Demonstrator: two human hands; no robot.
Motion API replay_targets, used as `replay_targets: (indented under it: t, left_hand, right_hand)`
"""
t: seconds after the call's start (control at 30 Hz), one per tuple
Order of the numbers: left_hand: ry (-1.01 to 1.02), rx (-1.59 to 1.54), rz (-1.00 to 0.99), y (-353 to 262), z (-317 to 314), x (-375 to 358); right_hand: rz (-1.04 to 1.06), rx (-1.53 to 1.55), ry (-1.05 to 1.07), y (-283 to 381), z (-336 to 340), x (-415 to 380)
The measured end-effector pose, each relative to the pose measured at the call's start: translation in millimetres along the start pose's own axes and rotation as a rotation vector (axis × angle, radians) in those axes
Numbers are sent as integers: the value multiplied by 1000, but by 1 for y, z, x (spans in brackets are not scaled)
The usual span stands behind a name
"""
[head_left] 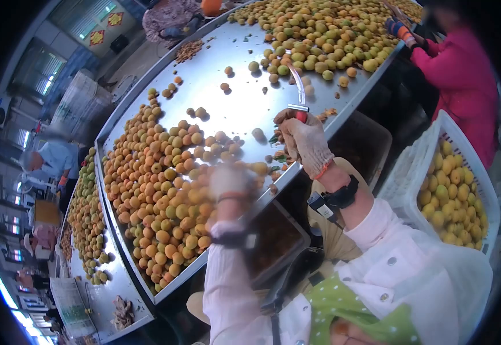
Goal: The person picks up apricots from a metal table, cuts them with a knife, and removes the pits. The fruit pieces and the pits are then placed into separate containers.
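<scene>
My right hand (306,141), in a soiled knit glove, is closed around the red handle of a small sickle (301,89). Its curved blade points up and away over the metal table (190,77). My left hand (230,183) is smeared by motion above a heap of yellow-orange apricots (155,172) at the near side of the table. Its fingers cannot be made out, nor whether it touches any fruit. A few apricots and brown leaf scraps lie near my right hand by the table's raised edge.
A larger apricot pile (314,37) covers the table's far end. At right stands a white crate (486,190) of yellow fruit, near a person in pink (454,75). Dark bins (276,236) sit under the table edge. A second fruit table (86,230) is at left.
</scene>
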State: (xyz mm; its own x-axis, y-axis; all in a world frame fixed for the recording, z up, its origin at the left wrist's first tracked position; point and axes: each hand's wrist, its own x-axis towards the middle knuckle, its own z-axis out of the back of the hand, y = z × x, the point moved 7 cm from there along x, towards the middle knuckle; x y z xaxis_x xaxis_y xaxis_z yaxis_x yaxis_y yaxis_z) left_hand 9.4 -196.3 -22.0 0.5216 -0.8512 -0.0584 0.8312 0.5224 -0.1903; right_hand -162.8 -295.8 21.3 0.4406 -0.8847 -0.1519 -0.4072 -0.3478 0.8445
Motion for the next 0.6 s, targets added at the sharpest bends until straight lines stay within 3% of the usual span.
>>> replay_targets:
  t: [0.1,0.23,0.3,0.4,0.5,0.6]
  left_hand:
    - [29,-51,118,24,-48,37]
    - [7,-176,69,15,-21,14]
    - [-82,-313,26,14,-3,-22]
    - [97,-405,-30,8,35,-94]
    - [266,-473,-174,19,29,-155]
    - [315,-344,-242,43,-3,-188]
  right_hand:
    - [-31,-51,71,-10,-15,1]
    - [-83,-47,-7,-13,-8,2]
    - [-77,35,-9,-13,-5,2]
    - [-134,55,-16,-12,-5,-2]
    - [-168,77,26,-20,-2,-1]
    - [-203,147,59,-28,-4,-1]
